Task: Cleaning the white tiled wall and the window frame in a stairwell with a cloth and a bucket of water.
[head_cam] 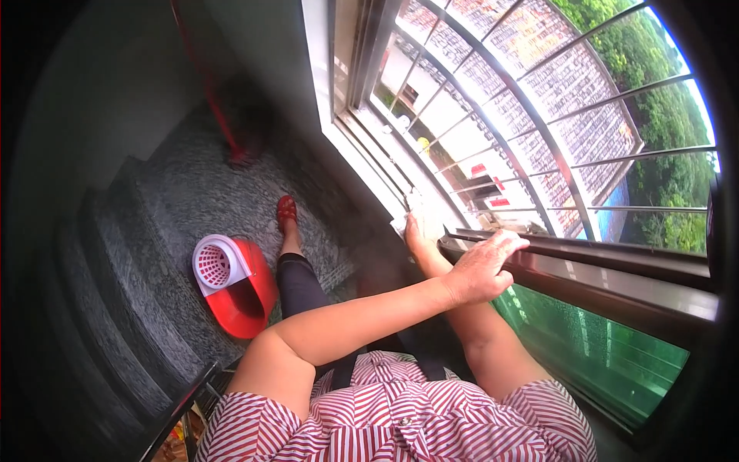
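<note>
My arms cross in front of the window. My left hand (482,271) reaches over my right forearm, with its fingers against the dark metal frame of a sliding window sash (606,280). Beyond and below it, my right hand (424,231) is on the pale window sill track (381,153), holding what looks like a white cloth (399,225). Glare hides its fingertips and most of the cloth. Green-tinted glass (600,341) fills the sash. Outside the sill stand curved metal security bars (508,81).
A red mop bucket (260,289) with a white wringer basket (213,264) stands left of my leg, near stone stairs (127,248) going down the left. A red-handled mop or broom (222,124) leans farther off. A dark handrail (179,410) is at lower left.
</note>
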Demonstrator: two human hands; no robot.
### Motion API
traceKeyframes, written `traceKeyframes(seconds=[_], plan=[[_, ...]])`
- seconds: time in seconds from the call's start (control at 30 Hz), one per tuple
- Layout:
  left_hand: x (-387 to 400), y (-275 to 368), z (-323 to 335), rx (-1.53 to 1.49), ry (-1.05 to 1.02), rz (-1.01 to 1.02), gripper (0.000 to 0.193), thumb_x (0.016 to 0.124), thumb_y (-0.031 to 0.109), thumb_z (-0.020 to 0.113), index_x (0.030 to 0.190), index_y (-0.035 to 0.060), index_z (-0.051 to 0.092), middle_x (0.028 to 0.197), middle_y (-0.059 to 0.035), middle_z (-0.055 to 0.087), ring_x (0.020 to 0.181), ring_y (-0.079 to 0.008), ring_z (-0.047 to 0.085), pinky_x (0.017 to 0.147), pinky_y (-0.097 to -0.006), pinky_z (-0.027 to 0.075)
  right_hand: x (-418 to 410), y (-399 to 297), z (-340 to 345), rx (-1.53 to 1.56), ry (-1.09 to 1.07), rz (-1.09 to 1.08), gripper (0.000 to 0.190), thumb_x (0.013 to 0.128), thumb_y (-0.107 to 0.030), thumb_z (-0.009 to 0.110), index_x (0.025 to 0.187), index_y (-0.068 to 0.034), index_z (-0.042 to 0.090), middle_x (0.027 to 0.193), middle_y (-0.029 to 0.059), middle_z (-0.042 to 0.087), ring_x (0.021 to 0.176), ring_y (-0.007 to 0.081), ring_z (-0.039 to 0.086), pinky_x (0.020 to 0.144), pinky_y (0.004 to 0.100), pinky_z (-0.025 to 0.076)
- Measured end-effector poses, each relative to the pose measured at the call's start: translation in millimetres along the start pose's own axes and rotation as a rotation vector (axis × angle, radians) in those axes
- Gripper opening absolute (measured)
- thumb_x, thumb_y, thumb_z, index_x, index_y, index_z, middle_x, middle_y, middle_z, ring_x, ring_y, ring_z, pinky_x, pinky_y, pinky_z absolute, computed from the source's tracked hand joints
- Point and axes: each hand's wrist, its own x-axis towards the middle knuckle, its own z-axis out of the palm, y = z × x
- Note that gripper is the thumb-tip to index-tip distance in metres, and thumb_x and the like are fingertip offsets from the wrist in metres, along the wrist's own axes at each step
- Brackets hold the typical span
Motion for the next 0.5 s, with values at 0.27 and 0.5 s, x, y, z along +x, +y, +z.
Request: traceKeyframes(seconds=[0.27,0.5], plan=[[-9.7,-5.4,-19.4,-0.149,-0.07,-0.07,0.054,0.07,0.014,0.053,0.122,0.0031,0.044,0.116,-0.0183,0.049,0.109,-0.0297,0.047,0.096,-0.0355,0.034,17.4,-4.5,-23.5,0.393,-0.168,0.301,0.039,0.091,-0.019,0.031,0.12,0.0,0.047,0.129,0.016,0.042,0.123,0.0271,0.035,0.103,0.0398,0.022],[-180.2,-124.6,-116.9,0.451,0.527,-0.598,0.043,0.069,0.009,0.056,0.111,0.0032,0.051,0.105,-0.0169,0.055,0.102,-0.0318,0.05,0.089,-0.0384,0.04,30.3,-12.2,-16.7,0.089,0.085,0.179,0.022,0.084,-0.016,0.044,0.08,0.0,0.06,0.073,0.0179,0.061,0.067,0.0328,0.059,0.062,0.0419,0.045]])
